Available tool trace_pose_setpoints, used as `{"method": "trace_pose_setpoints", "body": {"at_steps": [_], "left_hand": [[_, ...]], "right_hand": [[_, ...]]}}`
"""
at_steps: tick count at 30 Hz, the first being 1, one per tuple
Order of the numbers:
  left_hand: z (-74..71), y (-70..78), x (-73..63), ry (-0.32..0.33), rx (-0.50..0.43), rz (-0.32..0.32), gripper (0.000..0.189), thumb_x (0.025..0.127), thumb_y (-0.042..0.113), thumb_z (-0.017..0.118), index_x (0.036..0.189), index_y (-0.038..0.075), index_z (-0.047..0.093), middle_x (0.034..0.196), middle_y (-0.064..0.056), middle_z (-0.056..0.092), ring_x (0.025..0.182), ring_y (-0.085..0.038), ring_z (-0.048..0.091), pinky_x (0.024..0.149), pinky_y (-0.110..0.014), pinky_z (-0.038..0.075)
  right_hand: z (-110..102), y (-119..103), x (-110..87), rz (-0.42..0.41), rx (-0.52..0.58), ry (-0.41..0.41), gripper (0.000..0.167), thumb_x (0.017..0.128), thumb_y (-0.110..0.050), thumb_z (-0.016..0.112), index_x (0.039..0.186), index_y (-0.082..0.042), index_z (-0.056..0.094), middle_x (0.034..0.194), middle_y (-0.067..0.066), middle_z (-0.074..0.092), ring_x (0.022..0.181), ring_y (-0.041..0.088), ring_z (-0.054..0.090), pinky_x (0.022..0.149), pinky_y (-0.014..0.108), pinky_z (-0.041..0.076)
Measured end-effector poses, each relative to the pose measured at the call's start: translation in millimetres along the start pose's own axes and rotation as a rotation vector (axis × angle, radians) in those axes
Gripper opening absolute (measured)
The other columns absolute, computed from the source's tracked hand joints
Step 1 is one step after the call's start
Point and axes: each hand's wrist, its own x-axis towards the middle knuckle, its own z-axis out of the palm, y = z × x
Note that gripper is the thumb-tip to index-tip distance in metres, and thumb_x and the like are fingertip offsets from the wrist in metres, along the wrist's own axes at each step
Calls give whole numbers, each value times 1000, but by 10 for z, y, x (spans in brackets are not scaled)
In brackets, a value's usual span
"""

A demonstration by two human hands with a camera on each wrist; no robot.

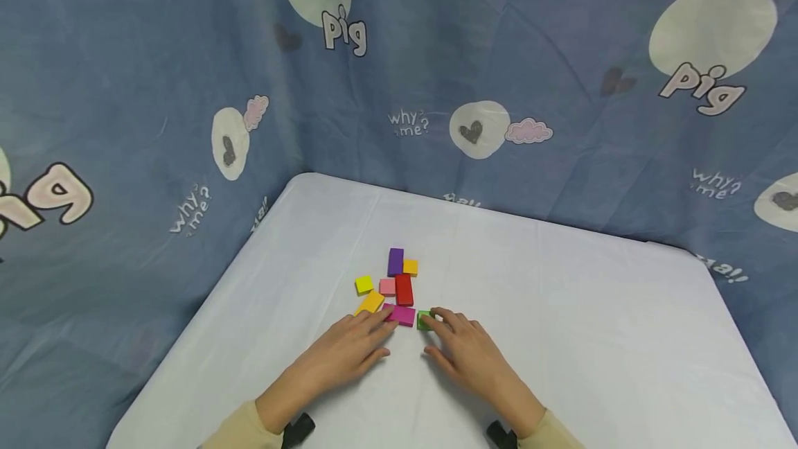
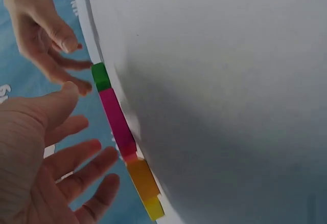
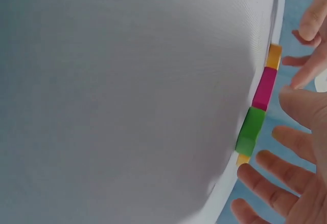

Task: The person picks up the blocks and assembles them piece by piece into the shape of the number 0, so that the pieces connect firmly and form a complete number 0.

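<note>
My left hand (image 1: 346, 350), its fingers spread, reaches over the left end of a magenta block (image 1: 405, 317) in the head view. Fingertips of my right hand (image 1: 469, 353) lie at a small green block (image 1: 422, 323), just right of the magenta one and partly hidden by them. An orange oblong block (image 1: 371, 301) slants beside the left fingertips. A red block (image 1: 404, 290) stands directly behind the magenta block, with a pink block (image 1: 387, 287) at its left side. In the left wrist view, the left hand's fingers are apart, with nothing held between them.
Farther back are a purple block (image 1: 395, 262) and a small orange block (image 1: 410, 268), side by side. A yellow block (image 1: 364, 285) lies off to the left. White cloth covers the table (image 1: 592, 324), and a blue patterned curtain (image 1: 386, 89) hangs behind and beside it.
</note>
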Motion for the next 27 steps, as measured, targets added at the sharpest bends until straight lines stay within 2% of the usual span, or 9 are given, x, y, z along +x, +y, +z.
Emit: {"method": "trace_pose_setpoints", "body": {"at_steps": [5,9,19,27], "left_hand": [[13,9,40,-38,40,5,52,96,38,61,136,7,57,144,-15,48,120,-27,52,91,-41,48],[9,19,51,-71,43,-5,52,96,39,60,136,5,58,144,-16,48,124,-29,49,95,-44,46],[20,46,72,-7,49,39,45,94,38,63,128,8,64,135,-10,53,117,-26,52,90,-40,49],[-5,110,88,-54,12,30,46,95,36,64,128,6,63,134,-11,53,118,-25,55,93,-38,49]], "right_hand": [[6,-27,54,22,-8,-53,52,93,-40,65,138,-17,57,137,6,53,117,24,56,89,44,49],[3,-32,70,23,-25,-64,50,93,-40,65,136,-16,58,134,5,55,116,23,56,89,44,49],[-4,-14,34,-20,-52,-24,43,90,-32,71,130,-18,64,115,1,60,101,18,59,78,39,51],[-21,19,-6,-25,-67,-14,45,85,-24,78,127,-18,66,103,1,59,87,13,58,73,34,50]]}}
